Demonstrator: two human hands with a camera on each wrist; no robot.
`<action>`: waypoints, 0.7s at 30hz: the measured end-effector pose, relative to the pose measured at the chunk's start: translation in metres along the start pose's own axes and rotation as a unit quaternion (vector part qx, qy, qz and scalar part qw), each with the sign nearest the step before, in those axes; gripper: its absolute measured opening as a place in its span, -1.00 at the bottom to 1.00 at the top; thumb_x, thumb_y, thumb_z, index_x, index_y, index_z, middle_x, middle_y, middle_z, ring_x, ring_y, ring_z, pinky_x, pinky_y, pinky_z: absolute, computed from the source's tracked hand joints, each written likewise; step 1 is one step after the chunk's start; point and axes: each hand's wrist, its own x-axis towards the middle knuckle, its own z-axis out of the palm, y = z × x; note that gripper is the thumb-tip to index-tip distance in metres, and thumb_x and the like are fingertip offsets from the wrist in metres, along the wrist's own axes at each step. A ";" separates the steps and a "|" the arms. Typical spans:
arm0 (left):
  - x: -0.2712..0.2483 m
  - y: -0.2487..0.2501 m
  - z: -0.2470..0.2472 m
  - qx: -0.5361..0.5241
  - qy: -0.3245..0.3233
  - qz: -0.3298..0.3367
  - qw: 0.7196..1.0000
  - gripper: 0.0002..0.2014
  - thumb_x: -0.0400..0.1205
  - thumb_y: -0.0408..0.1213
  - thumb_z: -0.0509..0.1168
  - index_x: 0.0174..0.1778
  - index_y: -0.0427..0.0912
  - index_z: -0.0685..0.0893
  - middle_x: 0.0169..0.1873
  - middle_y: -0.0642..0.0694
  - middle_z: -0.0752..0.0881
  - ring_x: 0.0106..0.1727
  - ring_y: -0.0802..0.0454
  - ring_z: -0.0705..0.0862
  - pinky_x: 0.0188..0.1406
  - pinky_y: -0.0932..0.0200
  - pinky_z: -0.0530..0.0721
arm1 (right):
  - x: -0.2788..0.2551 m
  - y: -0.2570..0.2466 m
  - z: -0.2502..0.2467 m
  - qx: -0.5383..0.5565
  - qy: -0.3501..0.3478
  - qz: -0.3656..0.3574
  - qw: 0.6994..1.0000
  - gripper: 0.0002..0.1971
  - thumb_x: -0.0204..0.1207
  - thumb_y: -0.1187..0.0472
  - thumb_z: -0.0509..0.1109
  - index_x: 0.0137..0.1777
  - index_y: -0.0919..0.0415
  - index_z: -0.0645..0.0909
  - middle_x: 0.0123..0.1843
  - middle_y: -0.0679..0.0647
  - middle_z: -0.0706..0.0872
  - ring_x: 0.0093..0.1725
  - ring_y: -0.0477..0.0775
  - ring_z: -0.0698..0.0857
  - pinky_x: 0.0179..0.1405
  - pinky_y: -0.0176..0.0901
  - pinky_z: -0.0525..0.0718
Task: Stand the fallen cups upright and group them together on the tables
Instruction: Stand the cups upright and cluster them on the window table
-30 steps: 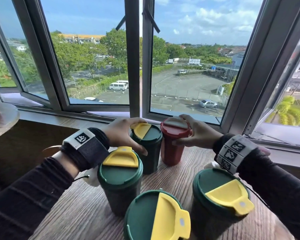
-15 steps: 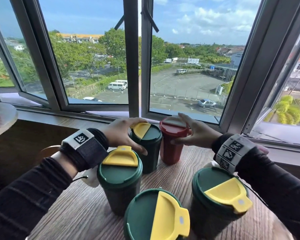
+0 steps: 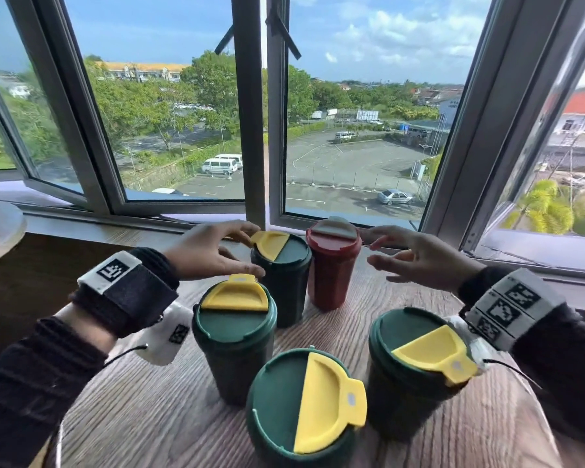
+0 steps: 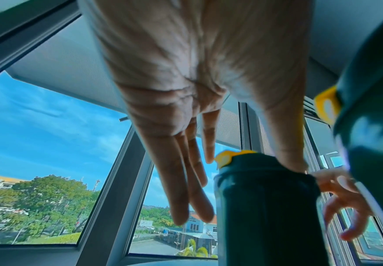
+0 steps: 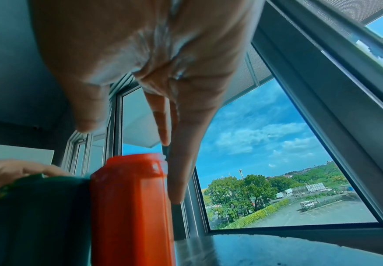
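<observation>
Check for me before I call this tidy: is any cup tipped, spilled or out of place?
Nothing stands out. All five cups stand upright with lids on, the red cup beside a green cup, on the wooden table.

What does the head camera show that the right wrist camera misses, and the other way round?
Only the head view shows the whole group: four green cups with yellow lid flaps, including the nearest green cup, all upright on the wooden table, plus both wrist bands. Only the right wrist view shows the underside of the right hand, fingers straight, beside the red cup without gripping it. Both show the red cup standing against the far green cup, the left hand at that green cup, and the window.
</observation>
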 end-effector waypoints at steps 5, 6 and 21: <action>-0.022 0.005 -0.009 -0.035 0.017 0.006 0.999 -0.25 0.25 0.34 0.40 0.28 -0.01 0.60 0.08 0.10 0.73 -0.14 0.09 0.82 -0.11 0.09 0.80 | -0.036 -0.012 -0.007 0.043 0.006 0.017 0.999 -0.17 -0.08 -0.57 0.41 0.11 -0.04 0.64 0.09 0.06 0.75 0.00 -0.03 0.80 -0.05 0.02 0.79; -0.028 0.007 -0.008 -0.036 0.021 0.006 0.999 -0.23 0.22 0.43 0.35 0.25 0.02 0.61 0.06 0.12 0.74 -0.15 0.10 0.82 -0.14 0.14 0.80 | -0.043 -0.016 -0.007 0.041 0.001 0.020 0.999 -0.15 -0.09 -0.58 0.40 0.09 0.00 0.67 0.06 0.07 0.77 0.00 -0.02 0.80 -0.04 0.03 0.79; -0.070 0.026 0.022 0.084 -0.009 0.075 0.994 -0.40 0.30 0.48 0.21 0.20 0.29 0.56 -0.06 0.27 0.72 -0.02 0.31 0.68 0.06 0.12 0.69 | -0.113 -0.066 0.021 -0.190 -0.030 0.019 0.981 -0.10 -0.17 -0.56 0.37 0.27 -0.31 0.45 0.22 -0.45 0.53 0.23 -0.61 0.38 0.09 -0.90 0.02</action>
